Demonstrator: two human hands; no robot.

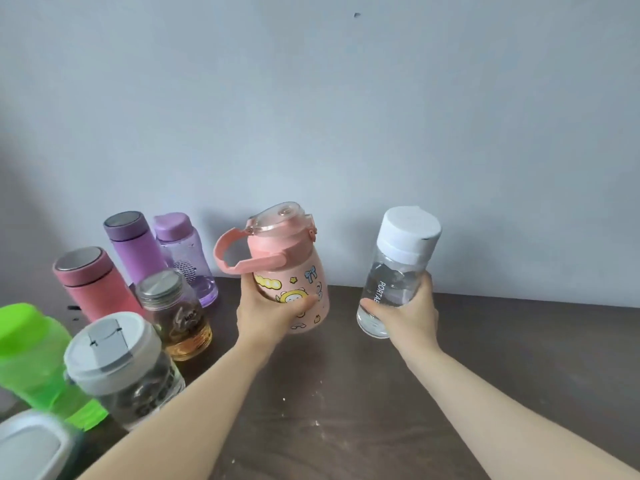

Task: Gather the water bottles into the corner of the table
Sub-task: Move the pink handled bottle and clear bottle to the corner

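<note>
My left hand [268, 315] grips the lower body of a pink cartoon-print bottle [289, 268] with a loop handle and clear flip lid, tilted and held above the dark table [346, 393]. My right hand [403, 315] holds a clear bottle with a white cap [398, 265], also tilted and lifted. At the left corner stand several bottles: a purple flask [133, 245], a translucent purple bottle [185, 258], a pink flask [91, 285], an amber glass jar [175, 311], a grey-lidded clear cup [123, 368] and a green bottle [33, 362].
A pale blue wall [346, 116] runs along the table's far edge. A white-lidded container [31, 448] sits at the bottom left corner of the view. The brown tabletop to the right of the bottle group shows pale scuffs.
</note>
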